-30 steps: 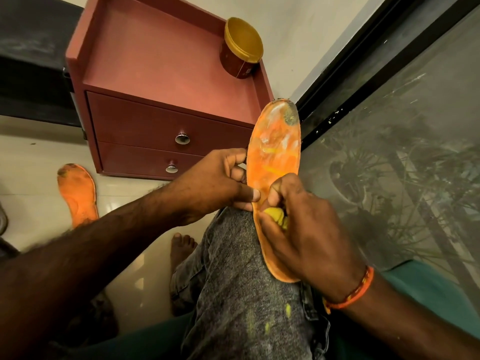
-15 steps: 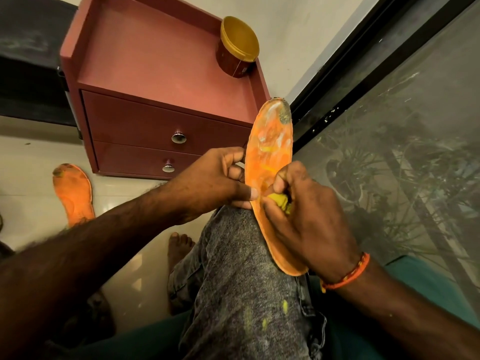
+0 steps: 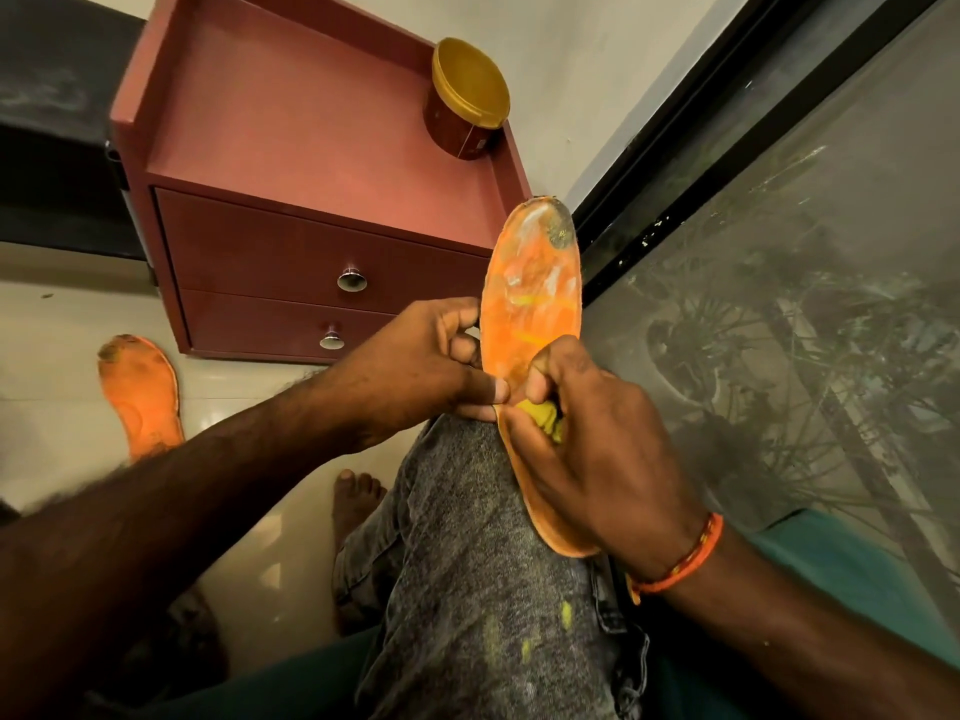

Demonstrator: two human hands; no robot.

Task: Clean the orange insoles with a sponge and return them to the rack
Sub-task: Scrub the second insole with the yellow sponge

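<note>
An orange insole [image 3: 532, 293], smeared white and dark at its toe, lies along my right knee with the toe pointing away from me. My left hand [image 3: 415, 366] pinches its left edge near the middle. My right hand [image 3: 587, 444] presses a small yellow sponge [image 3: 540, 415] onto the insole's middle, covering the heel half. A second orange insole [image 3: 140, 394], dirty at the toe, lies flat on the pale floor at the left.
A dark red two-drawer cabinet [image 3: 291, 163] stands ahead with a gold-lidded jar [image 3: 467, 96] at its back right corner. A black-framed glass pane [image 3: 779, 304] runs along the right. My bare foot [image 3: 356, 501] rests on the floor below my grey-jeaned knee.
My right hand with the sponge has shifted slightly along the insole's middle. My left hand keeps the same pinch on the edge.
</note>
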